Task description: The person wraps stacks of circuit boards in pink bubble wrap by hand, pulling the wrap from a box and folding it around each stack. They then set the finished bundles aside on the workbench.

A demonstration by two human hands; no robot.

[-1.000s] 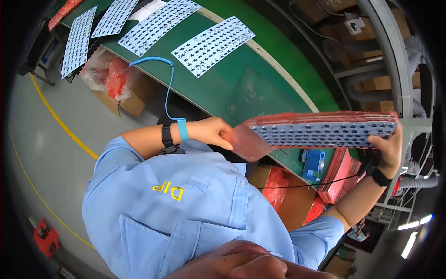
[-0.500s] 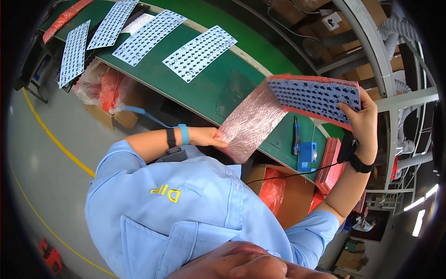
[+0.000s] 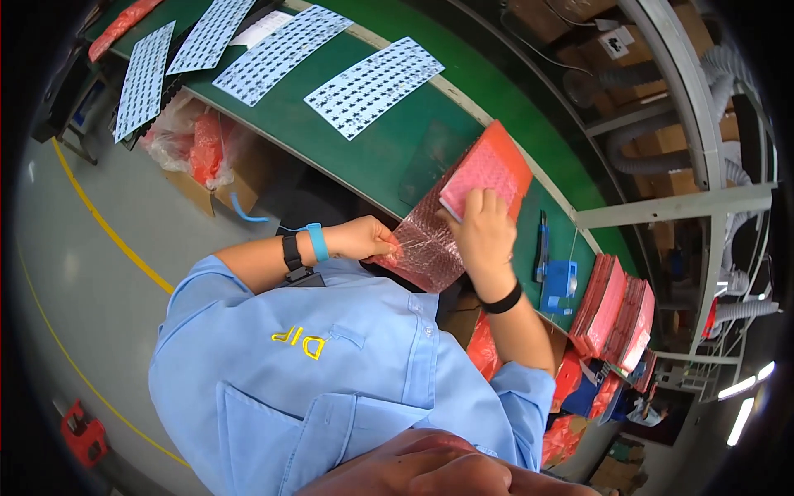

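A pink bubble wrap sheet (image 3: 422, 244) stretches between my hands. Its near corner is pinched in the closed fingers of my left hand (image 3: 368, 240), which wears a blue wrist strap. Against the green bench, my right hand (image 3: 486, 236) grips the flat bundle (image 3: 484, 178) of pink bubble wrap, thumb at its near edge and fingers over the top. The keyboard plate is hidden by the wrap. Farther left, pale keyboard plates dotted with black switches, such as this bare plate (image 3: 374, 88), lie on the bench top.
Right of the bundle lie a utility knife (image 3: 542, 248) and a blue tape dispenser (image 3: 560, 285). Stacks of pink-wrapped packages (image 3: 612, 310) stand at the bench's right end. Under the bench is a carton (image 3: 194, 194) with plastic bags. A metal frame (image 3: 678, 207) rises at the right.
My right hand has swung left and toward me, folding the plate over onto the wrap and bench. The switches no longer show. My left hand keeps hold of the wrap's corner.
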